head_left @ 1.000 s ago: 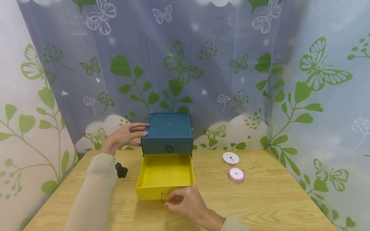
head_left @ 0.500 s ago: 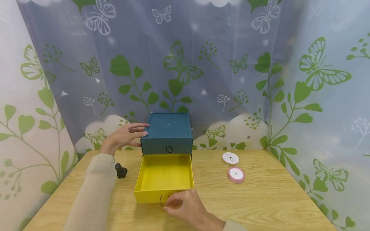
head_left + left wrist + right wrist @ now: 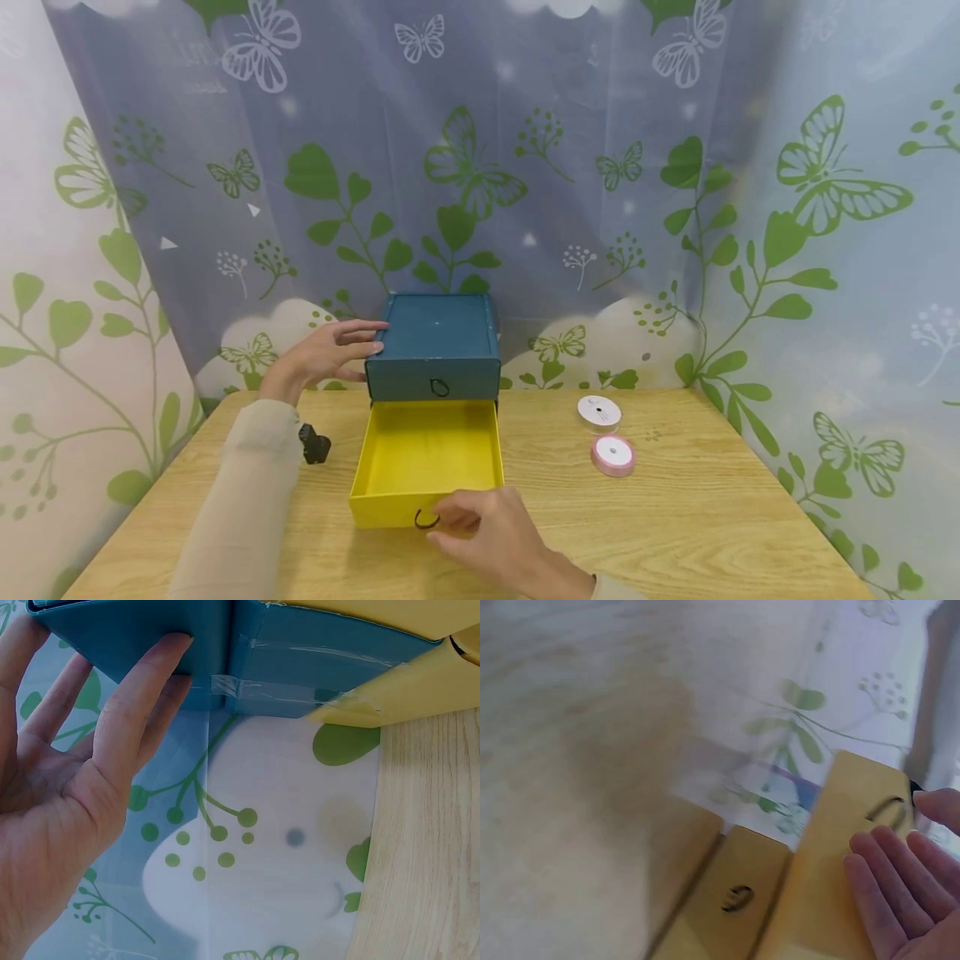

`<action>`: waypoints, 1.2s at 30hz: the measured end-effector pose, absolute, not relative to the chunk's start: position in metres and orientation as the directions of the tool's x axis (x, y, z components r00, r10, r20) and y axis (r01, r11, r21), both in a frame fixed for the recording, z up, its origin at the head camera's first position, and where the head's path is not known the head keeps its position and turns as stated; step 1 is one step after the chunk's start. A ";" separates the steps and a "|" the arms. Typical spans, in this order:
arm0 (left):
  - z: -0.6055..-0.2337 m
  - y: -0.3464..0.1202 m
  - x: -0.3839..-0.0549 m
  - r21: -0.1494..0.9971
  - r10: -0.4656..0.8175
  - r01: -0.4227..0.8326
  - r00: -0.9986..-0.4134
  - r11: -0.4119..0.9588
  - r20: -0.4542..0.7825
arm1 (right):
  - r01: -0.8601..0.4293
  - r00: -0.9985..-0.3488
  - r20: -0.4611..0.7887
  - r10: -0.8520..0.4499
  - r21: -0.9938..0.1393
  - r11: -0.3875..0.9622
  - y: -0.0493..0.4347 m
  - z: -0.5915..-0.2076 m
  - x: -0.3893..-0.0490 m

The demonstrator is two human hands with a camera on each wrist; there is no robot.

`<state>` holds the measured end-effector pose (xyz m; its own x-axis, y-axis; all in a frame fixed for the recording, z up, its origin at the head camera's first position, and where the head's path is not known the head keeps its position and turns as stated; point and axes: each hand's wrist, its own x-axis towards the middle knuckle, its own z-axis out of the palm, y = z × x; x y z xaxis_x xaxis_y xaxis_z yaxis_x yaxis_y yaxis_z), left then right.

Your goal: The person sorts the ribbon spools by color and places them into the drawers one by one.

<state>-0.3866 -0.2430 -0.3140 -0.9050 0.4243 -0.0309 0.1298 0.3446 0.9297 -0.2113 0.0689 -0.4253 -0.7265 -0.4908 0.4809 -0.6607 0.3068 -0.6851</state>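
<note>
1. Yellow drawer juts from beneath the blue box, towards me; pulled much further, I judge, it could sag or drop out.
2. My right hand pinches nothing, its thumb apart from the bent fingers, beside the drawer's black loop; a hard tug might tear that thin loop off.
3. My left hand is spread against the blue box's left edge; too light a touch could let it slide.
4. Front-left of the blue box, a black object risks a knock from my sleeve.
</note>
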 end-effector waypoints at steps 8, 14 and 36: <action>-0.314 -0.243 -0.387 0.931 0.428 0.131 -0.903 0.341 -0.030 | -0.596 -0.791 0.464 -0.400 -0.732 0.330 0.097 -0.383 -0.212; -0.314 -0.244 -0.387 0.932 0.426 0.127 -0.904 0.341 -0.033 | -0.585 -0.800 0.429 -0.420 -0.714 0.385 0.130 -0.367 -0.232; -0.312 -0.241 -0.384 0.927 0.427 0.132 -0.904 0.352 -0.034 | -0.530 -0.842 0.260 -0.473 -0.565 0.632 0.256 -0.399 -0.319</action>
